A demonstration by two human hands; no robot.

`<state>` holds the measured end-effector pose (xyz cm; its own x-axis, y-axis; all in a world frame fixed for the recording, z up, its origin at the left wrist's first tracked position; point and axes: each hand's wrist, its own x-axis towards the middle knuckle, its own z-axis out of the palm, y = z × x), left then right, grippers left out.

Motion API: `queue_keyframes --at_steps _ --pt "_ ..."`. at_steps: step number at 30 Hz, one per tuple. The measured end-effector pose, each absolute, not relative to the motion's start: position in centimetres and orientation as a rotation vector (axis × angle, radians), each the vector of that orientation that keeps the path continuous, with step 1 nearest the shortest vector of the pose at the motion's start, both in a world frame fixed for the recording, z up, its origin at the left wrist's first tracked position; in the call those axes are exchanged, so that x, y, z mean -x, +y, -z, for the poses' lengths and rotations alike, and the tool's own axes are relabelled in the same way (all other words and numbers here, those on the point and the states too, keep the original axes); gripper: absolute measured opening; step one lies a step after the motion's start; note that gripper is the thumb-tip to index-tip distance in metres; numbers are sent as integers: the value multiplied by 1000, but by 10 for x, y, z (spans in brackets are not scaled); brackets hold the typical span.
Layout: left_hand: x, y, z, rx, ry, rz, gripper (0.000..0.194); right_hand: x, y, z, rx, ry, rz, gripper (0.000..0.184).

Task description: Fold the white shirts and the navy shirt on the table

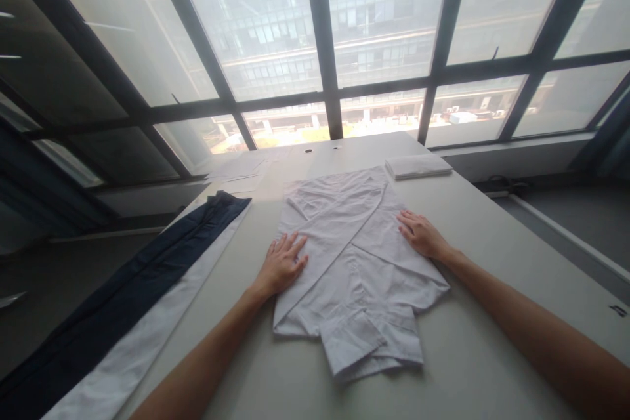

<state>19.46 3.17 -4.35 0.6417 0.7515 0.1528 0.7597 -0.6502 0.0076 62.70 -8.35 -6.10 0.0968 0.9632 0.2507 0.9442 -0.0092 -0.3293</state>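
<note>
A white shirt (354, 282) lies partly folded on the white table (472, 354), its sides turned inward over the middle. Both sleeves cross the body, and their cuffs stick out at the near end. On the shirt's left side rests my left hand (283, 266), flat with the fingers spread. My right hand (420, 234) lies palm down at the right edge, fingers stretched out on the fabric. Neither hand grips the cloth. Creases run across the far part of the shirt.
Dark trousers (132, 289) and a white cloth (157, 321) lie along the table's left edge. At the far right is a folded white cloth (418, 167). White sheets (241, 167) lie at the far left. Windows (374, 20) stand beyond the table.
</note>
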Motion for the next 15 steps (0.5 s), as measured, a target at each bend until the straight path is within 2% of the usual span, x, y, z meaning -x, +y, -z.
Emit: queue_keyframes --at_steps 11,15 --pt "-196 28 35 2797 -1281 252 54 -627 -84 62 1968 -1855 -69 48" --pt "-205 10 11 2853 -1003 364 52 -627 -83 61 1980 -1865 -61 48"
